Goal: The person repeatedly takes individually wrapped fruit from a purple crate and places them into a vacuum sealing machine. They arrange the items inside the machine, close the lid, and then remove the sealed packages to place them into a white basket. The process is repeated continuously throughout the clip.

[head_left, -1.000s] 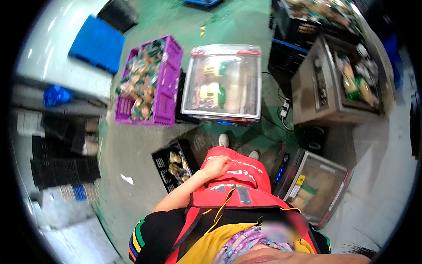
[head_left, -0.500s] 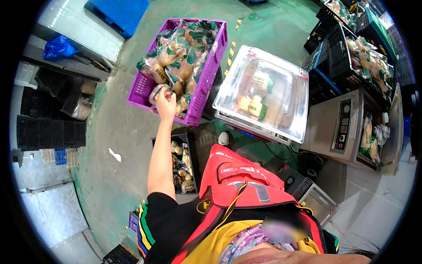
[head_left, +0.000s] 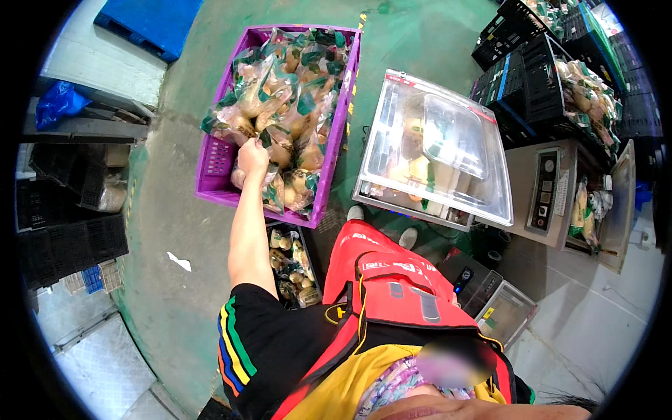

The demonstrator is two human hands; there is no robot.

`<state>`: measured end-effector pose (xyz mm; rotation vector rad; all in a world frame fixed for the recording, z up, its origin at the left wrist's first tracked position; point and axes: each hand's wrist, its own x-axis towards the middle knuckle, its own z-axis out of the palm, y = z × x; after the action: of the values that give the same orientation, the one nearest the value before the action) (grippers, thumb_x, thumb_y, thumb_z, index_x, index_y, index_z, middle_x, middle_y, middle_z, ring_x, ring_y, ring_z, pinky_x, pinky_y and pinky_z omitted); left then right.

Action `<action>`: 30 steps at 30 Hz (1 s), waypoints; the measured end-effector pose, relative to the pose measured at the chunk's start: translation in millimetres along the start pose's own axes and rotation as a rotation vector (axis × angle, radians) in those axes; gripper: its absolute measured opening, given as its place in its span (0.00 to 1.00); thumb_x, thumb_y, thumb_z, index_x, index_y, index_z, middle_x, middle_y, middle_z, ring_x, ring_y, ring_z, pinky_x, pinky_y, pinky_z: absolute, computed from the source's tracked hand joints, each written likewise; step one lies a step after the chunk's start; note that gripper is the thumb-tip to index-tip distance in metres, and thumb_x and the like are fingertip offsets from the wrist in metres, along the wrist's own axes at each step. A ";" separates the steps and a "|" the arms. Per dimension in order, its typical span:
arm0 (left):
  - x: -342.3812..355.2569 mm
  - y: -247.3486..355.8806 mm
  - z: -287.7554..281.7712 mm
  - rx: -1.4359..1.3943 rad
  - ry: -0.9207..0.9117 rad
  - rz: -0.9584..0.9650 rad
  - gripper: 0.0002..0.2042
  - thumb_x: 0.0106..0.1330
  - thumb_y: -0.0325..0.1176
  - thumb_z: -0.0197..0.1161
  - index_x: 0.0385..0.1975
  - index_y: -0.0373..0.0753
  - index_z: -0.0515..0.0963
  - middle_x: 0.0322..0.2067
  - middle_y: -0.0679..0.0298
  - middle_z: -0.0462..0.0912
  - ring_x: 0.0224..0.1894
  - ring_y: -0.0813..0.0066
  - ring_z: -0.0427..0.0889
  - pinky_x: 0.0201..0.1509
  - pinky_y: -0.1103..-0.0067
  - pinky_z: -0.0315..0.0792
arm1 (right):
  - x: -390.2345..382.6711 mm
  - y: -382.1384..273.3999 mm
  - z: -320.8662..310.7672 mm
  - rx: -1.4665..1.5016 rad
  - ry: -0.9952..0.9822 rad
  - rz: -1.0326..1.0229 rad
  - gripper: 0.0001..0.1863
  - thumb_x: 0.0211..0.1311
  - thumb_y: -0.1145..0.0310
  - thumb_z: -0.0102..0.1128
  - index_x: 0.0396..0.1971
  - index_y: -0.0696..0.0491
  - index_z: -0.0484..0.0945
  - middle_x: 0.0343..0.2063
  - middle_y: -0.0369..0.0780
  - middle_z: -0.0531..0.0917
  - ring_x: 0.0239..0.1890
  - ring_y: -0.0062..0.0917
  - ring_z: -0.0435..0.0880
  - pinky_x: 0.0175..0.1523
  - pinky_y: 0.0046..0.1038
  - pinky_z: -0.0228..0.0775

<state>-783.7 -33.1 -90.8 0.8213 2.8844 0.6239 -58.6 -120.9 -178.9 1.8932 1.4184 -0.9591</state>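
Now your left hand (head_left: 253,155) has closed its fingers on a clear bag of pale produce (head_left: 278,148) in the purple crate (head_left: 211,183), upper left of the frame, where half a second ago it only hovered. So the grab looks made; your right hand is out of sight.

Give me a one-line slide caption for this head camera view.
Left hand reaches into a purple crate of bagged produce beside a clear-lidded sealing machine.

Bright, even light, glare on the clear machine lid (head_left: 448,150), strong fisheye bending and a black rim.
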 end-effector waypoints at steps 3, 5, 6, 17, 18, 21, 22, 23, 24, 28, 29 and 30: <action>-8.8 4.3 -22.2 -0.135 0.079 0.125 0.08 0.61 0.33 0.55 0.33 0.38 0.79 0.27 0.50 0.80 0.32 0.50 0.80 0.33 0.64 0.70 | 9.5 -5.0 -11.7 -0.051 0.005 -0.020 0.14 0.59 0.62 0.47 0.36 0.54 0.79 0.42 0.49 0.80 0.46 0.43 0.79 0.51 0.40 0.71; -28.4 21.6 -59.5 -0.246 0.103 0.223 0.07 0.61 0.32 0.55 0.32 0.38 0.79 0.26 0.50 0.79 0.30 0.51 0.80 0.32 0.66 0.70 | 27.0 -16.4 -35.1 -0.113 0.052 -0.084 0.14 0.59 0.62 0.47 0.35 0.54 0.79 0.42 0.49 0.80 0.46 0.43 0.79 0.51 0.40 0.71; -37.5 31.2 -79.8 -0.305 0.119 0.278 0.06 0.61 0.31 0.56 0.31 0.38 0.79 0.26 0.50 0.79 0.30 0.51 0.80 0.31 0.66 0.70 | 19.1 -43.9 -58.9 -0.075 0.109 -0.139 0.14 0.57 0.63 0.49 0.32 0.56 0.80 0.40 0.52 0.80 0.47 0.44 0.78 0.52 0.38 0.71; -181.5 156.6 -244.7 -0.336 0.455 0.683 0.03 0.57 0.24 0.60 0.27 0.31 0.77 0.31 0.58 0.79 0.36 0.64 0.80 0.38 0.74 0.73 | 36.6 -293.8 -172.9 0.098 0.134 -0.930 0.11 0.55 0.66 0.54 0.37 0.51 0.80 0.38 0.47 0.80 0.42 0.41 0.79 0.47 0.37 0.71; -195.3 166.3 -247.3 -0.346 0.487 0.702 0.03 0.57 0.23 0.59 0.28 0.30 0.77 0.35 0.56 0.80 0.39 0.62 0.80 0.40 0.73 0.74 | 44.4 -309.8 -168.9 0.160 0.047 -0.926 0.11 0.55 0.66 0.54 0.38 0.51 0.80 0.39 0.47 0.80 0.42 0.41 0.79 0.47 0.36 0.71; -240.8 194.9 -226.6 -0.841 0.316 0.393 0.05 0.56 0.20 0.57 0.32 0.27 0.77 0.43 0.51 0.79 0.45 0.60 0.80 0.45 0.71 0.75 | 83.4 -339.8 -139.9 0.282 -0.030 -1.006 0.15 0.54 0.68 0.56 0.41 0.55 0.78 0.38 0.46 0.82 0.41 0.35 0.82 0.46 0.32 0.73; -255.1 182.8 -219.7 -0.939 0.150 0.283 0.12 0.61 0.24 0.59 0.44 0.27 0.77 0.47 0.53 0.78 0.46 0.66 0.80 0.44 0.76 0.76 | 95.5 -352.7 -123.0 0.402 -0.134 -0.921 0.15 0.55 0.68 0.55 0.42 0.56 0.78 0.38 0.46 0.82 0.41 0.35 0.82 0.46 0.32 0.73; -273.4 174.5 -206.6 -0.943 0.102 0.094 0.10 0.62 0.24 0.58 0.42 0.29 0.78 0.41 0.58 0.80 0.38 0.73 0.81 0.34 0.82 0.76 | 105.4 -366.0 -107.7 0.512 -0.236 -0.828 0.15 0.55 0.68 0.55 0.42 0.57 0.78 0.38 0.46 0.83 0.41 0.34 0.81 0.46 0.32 0.73; -290.1 172.2 -192.8 -0.852 0.138 0.009 0.09 0.62 0.24 0.58 0.41 0.31 0.79 0.34 0.63 0.80 0.30 0.80 0.78 0.24 0.86 0.71 | 110.2 -380.9 -95.0 0.545 -0.269 -0.821 0.16 0.55 0.68 0.55 0.43 0.58 0.77 0.39 0.46 0.82 0.42 0.34 0.81 0.47 0.32 0.73; -337.0 166.4 -142.2 -0.461 0.087 -0.063 0.03 0.58 0.25 0.61 0.29 0.32 0.78 0.26 0.71 0.77 0.24 0.87 0.63 0.24 0.84 0.53 | 107.4 -428.4 -72.2 0.315 -0.075 -0.722 0.24 0.49 0.68 0.57 0.48 0.61 0.71 0.44 0.52 0.79 0.48 0.44 0.78 0.53 0.35 0.69; -348.5 163.7 -131.7 -0.454 0.089 -0.124 0.04 0.59 0.25 0.61 0.29 0.32 0.78 0.25 0.70 0.76 0.23 0.86 0.62 0.24 0.84 0.53 | 98.7 -435.5 -73.2 0.107 -0.054 -0.769 0.23 0.49 0.68 0.56 0.47 0.61 0.71 0.44 0.53 0.78 0.50 0.46 0.76 0.54 0.37 0.68; -356.0 158.6 -119.9 -0.498 0.038 -0.161 0.03 0.59 0.24 0.60 0.28 0.30 0.77 0.25 0.69 0.75 0.23 0.86 0.63 0.24 0.84 0.54 | 99.9 -440.6 -66.3 0.114 0.002 -0.685 0.22 0.49 0.68 0.54 0.46 0.60 0.71 0.45 0.53 0.77 0.51 0.48 0.75 0.55 0.38 0.67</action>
<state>-424.4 -138.9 70.3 0.5025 2.5995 1.2696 -452.2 103.5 -235.8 1.4843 2.1089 -1.3629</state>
